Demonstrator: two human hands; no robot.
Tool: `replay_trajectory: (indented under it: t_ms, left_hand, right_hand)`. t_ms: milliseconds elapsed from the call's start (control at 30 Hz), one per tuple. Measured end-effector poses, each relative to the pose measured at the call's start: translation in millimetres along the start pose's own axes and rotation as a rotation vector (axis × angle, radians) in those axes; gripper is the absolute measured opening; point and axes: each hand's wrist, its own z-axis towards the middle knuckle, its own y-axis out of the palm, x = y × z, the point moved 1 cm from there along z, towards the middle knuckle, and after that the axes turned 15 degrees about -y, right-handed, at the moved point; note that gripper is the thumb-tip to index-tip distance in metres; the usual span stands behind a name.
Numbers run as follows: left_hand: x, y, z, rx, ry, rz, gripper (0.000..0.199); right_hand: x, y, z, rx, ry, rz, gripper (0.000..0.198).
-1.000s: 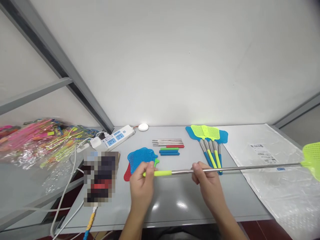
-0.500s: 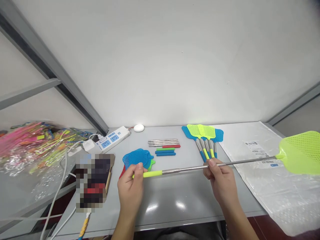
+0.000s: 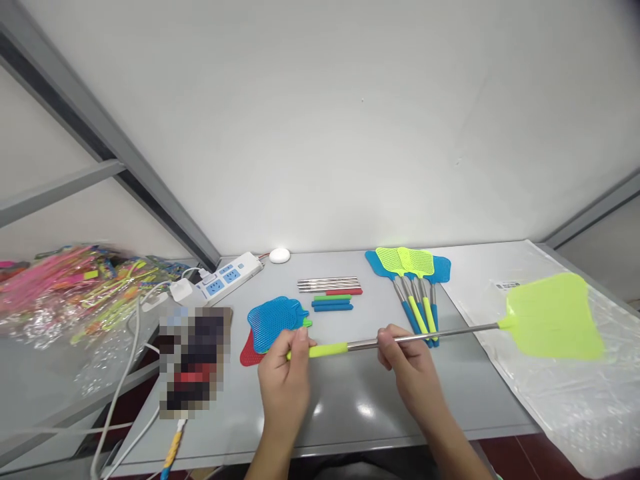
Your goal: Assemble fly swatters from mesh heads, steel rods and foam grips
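A yellow-green fly swatter [image 3: 553, 317] with a metal telescopic rod stretches across in front of me, its mesh head off to the right. My left hand [image 3: 287, 373] is closed around the end of its yellow handle. The fingers of my right hand [image 3: 407, 357] pinch the metal rod partway along. Behind my right hand lies a fan of blue and yellow swatters [image 3: 419, 293]. Loose blue, green and red swatter heads [image 3: 277, 323] are stacked beyond my left hand. Several loose handles [image 3: 333, 303] and metal rods [image 3: 329, 285] lie between these groups.
A power strip [image 3: 227, 277] and a round white device [image 3: 279, 255] sit at the back left of the grey table [image 3: 345, 413]. A pixelated phone-like object [image 3: 195, 360] lies at left with a cable. Plastic-bagged goods [image 3: 85, 287] fill the far left; bubble wrap [image 3: 575, 407] covers the right.
My right hand has slid left along the rod, closer to the handle. The swatter's head has come left and the rod looks shorter. My left hand has shifted slightly right.
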Motion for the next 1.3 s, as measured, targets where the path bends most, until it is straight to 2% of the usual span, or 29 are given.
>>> replay_trajectory:
  t_ms: [67, 133, 333, 467, 633, 767, 867, 1000, 1100, 1200, 1300]
  left_hand:
    - [-2.4, -1.1, 3.1, -0.012, -0.002, -0.010, 0.040]
    - [-7.4, -6.4, 10.0, -0.014, 0.006, -0.019, 0.038]
    - [-18.9, -21.8, 24.1, -0.014, 0.014, -0.067, 0.033]
    - [-18.6, -27.9, 25.4, 0.043, 0.009, -0.061, 0.034]
    - [-18.5, -28.6, 26.0, 0.056, -0.008, -0.075, 0.034]
    - [-13.9, -16.8, 19.4, 0.064, -0.023, -0.093, 0.038]
    - [-8.3, -4.2, 10.7, 0.009, -0.015, -0.054, 0.039]
    - [-6.4, 5.4, 3.9, -0.018, -0.009, -0.059, 0.042]
    - [-9.8, 4.5, 6.0, -0.016, -0.021, -0.089, 0.040]
    - [-14.4, -3.5, 12.5, 0.025, -0.031, -0.118, 0.036]
    - [-19.2, -18.2, 20.7, 0.105, -0.016, -0.146, 0.036]
  right_hand:
    - [3.4, -7.4, -3.0, -0.060, 0.000, -0.003, 0.044]
    - [9.3, -20.4, -6.2, -0.047, -0.012, 0.034, 0.042]
    - [19.0, -50.4, -6.4, 0.255, -0.057, 0.194, 0.036]
    - [11.8, -52.3, 2.9, 0.433, -0.065, 0.356, 0.044]
    - [3.8, -45.2, 11.2, 0.524, -0.095, 0.370, 0.042]
    - [3.1, -26.4, 8.6, 0.473, -0.123, 0.278, 0.047]
    - [6.6, -9.2, 0.9, 0.357, -0.095, 0.147, 0.050]
    - [10.4, 3.1, -8.5, 0.303, -0.045, 0.099, 0.051]
    - [12.1, 3.1, -10.0, 0.243, -0.030, 0.076, 0.051]
    - [16.6, -4.4, -9.2, 0.196, -0.017, 0.090, 0.044]
    - [20.4, -23.1, -6.3, 0.309, -0.030, 0.278, 0.045]
